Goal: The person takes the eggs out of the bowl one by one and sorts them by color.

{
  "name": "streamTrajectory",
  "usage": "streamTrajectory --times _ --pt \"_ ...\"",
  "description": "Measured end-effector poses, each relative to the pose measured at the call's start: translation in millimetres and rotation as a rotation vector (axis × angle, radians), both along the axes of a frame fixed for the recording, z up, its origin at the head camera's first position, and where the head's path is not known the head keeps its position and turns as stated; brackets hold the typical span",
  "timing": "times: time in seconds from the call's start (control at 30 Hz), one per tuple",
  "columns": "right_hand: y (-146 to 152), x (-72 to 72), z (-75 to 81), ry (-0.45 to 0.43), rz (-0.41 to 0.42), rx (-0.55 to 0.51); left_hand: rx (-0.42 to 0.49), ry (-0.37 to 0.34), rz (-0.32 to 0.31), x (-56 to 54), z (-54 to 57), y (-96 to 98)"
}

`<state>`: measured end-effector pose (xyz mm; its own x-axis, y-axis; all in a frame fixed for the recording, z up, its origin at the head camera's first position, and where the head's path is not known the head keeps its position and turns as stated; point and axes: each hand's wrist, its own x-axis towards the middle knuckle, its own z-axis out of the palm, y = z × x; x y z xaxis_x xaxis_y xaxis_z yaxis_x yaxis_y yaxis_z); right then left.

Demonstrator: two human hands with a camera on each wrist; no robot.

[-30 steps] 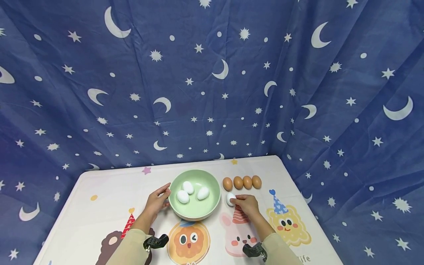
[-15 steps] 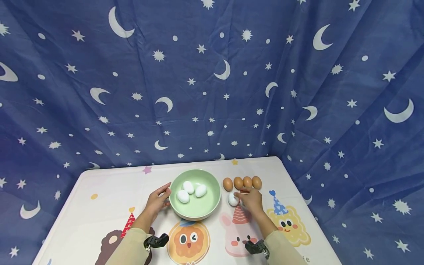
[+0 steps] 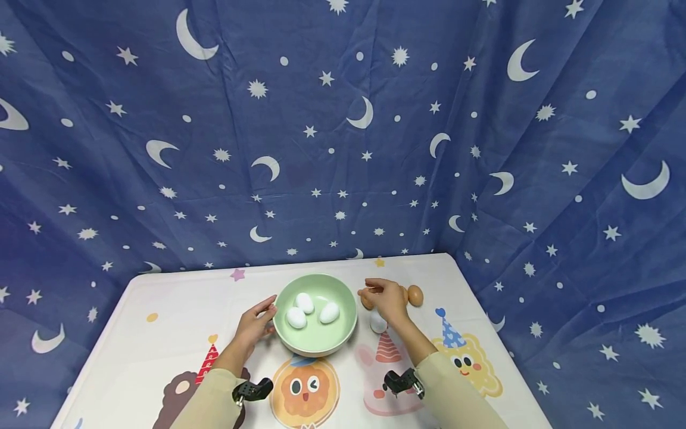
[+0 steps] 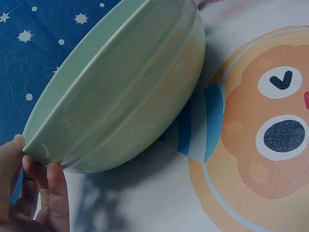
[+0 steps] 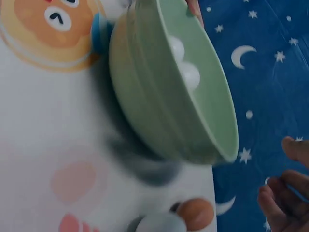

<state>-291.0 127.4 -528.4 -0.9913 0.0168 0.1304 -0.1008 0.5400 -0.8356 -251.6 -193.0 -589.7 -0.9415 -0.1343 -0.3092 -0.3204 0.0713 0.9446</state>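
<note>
Three white eggs (image 3: 297, 318) are sitting inside the bowl (image 3: 316, 343), which the left hand (image 3: 254, 326) is pinching at 9 o'clock. Outside, toward 3 o'clock, one loose egg (image 3: 378, 322) and partly covered brown eggs (image 3: 415, 295) are lying; the right hand (image 3: 390, 300) is hovering there, spread, gripping nothing.

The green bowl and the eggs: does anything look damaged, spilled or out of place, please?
No damage or spill shows, though the right hand partly hides the brown eggs. One white egg perhaps looks misplaced: it lies outside the bowl, while three others sit inside.
</note>
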Motion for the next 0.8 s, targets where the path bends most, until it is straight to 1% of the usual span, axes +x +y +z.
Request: streamTrajectory --times 0.07,0.13,0.23,0.33,0.43,0.5,0.6,0.67,0.8 --pt "-11 -0.5 1.5 -0.005 0.053 -0.003 -0.004 0.002 -0.004 -0.1 0.0 -0.4" --pt "-22 -1.2 -0.4 -0.003 0.126 -0.015 -0.004 0.003 -0.004 0.0 -0.2 -0.6" --pt "-36 -2.2 -6.4 -0.023 0.238 -0.030 0.002 0.003 -0.003 -0.1 -0.6 -0.6" --pt "-46 -4.4 -15.4 -0.038 0.360 0.000 0.006 0.003 -0.002 0.2 -0.4 -0.1" --pt "-53 -7.7 -23.7 -0.027 0.465 0.102 0.001 0.002 -0.007 0.5 -0.5 0.1" --pt "-56 -11.3 -28.3 -0.019 0.507 0.199 0.001 0.001 -0.005 0.6 -0.9 0.2" --pt "-60 -17.2 -33.3 -0.011 0.537 0.351 0.004 -0.001 -0.003 0.5 -1.3 0.5" --pt "-63 -20.5 -35.2 -0.014 0.548 0.428 0.005 -0.001 -0.001 0.3 -1.1 0.7" --pt "-66 -23.1 -36.5 -0.028 0.564 0.504 0.000 -0.001 -0.002 -0.2 0.1 0.7"
